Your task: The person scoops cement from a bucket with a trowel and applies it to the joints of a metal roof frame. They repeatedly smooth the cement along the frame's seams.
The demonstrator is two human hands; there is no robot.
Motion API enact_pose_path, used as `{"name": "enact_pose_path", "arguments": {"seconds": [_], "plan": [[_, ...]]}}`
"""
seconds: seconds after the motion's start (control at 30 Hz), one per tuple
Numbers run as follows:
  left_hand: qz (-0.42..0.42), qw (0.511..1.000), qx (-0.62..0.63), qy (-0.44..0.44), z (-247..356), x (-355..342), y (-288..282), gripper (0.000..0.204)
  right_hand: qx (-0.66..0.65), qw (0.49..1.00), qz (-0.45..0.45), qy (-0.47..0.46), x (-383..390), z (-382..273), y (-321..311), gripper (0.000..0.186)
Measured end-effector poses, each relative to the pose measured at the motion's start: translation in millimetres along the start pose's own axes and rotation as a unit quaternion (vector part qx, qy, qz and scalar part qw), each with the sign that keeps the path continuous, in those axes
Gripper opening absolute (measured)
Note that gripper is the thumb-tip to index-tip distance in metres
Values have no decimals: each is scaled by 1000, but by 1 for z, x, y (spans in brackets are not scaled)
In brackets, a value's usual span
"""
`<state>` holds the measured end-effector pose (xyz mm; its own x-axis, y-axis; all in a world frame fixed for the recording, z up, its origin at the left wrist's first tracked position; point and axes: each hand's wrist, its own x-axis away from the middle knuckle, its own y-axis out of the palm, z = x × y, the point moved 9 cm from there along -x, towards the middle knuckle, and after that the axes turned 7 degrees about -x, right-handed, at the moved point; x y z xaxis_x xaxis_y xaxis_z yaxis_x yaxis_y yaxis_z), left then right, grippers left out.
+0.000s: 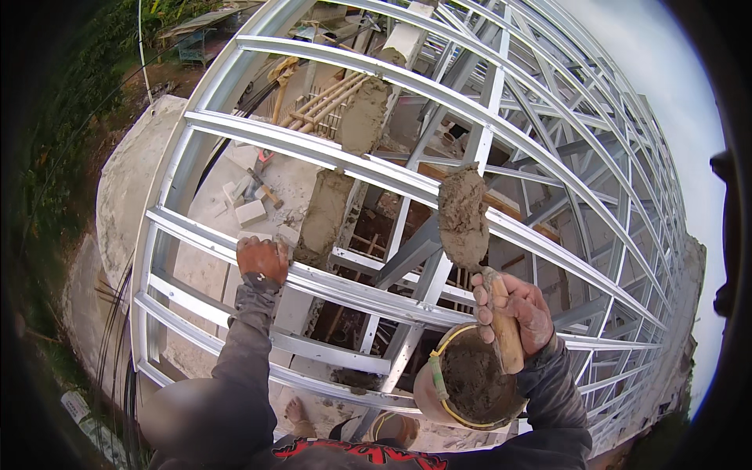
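Observation:
My right hand (533, 313) is closed around the wooden handle of a trowel (507, 337). Wet grey mortar (464, 215) is heaped on its blade and hides most of the metal, above the silver roof framing. Just below that hand, a bucket (426, 392) with a yellow rim holds more mortar (479, 377). Further left, my left hand (263, 260) grips a metal roof batten (352, 290), fingers curled over it. Beyond that hand, mortar (323, 211) covers the top of a block wall (294, 307) running away under the battens.
Metal trusses (540, 110) spread to the right and far side. Through the battens, a hammer (266, 189) lies among pale blocks (251, 213) on a lower slab. Bamboo poles (329, 100) lie further off. A second bucket (398, 429) stands low, near a bare foot (298, 413). Dark cables (117, 337) hang left.

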<state>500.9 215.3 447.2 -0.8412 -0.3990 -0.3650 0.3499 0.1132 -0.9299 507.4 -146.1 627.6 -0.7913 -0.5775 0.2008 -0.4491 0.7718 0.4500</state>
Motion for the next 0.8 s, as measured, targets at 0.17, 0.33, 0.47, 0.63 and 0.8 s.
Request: {"name": "enact_pose_path", "arguments": {"seconds": [0.17, 0.33, 0.47, 0.63, 0.8], "plan": [[14, 999, 38, 6, -3, 2, 1, 37, -222, 962, -149, -60, -172, -31, 85, 17], [49, 993, 109, 7, -8, 4, -4, 32, 73, 955, -18, -287, -325, -127, 92, 13], [93, 986, 140, 10, -10, 4, -10, 26, 800, 421, 248, -349, -421, -196, 118, 19], [106, 977, 186, 6, -14, 5, -11, 24, 795, 516, 198, -251, -475, -202, 78, 26], [123, 978, 167, -1, -13, 7, -13, 22, 224, 943, 159, -189, -429, -201, -8, 30]]}}
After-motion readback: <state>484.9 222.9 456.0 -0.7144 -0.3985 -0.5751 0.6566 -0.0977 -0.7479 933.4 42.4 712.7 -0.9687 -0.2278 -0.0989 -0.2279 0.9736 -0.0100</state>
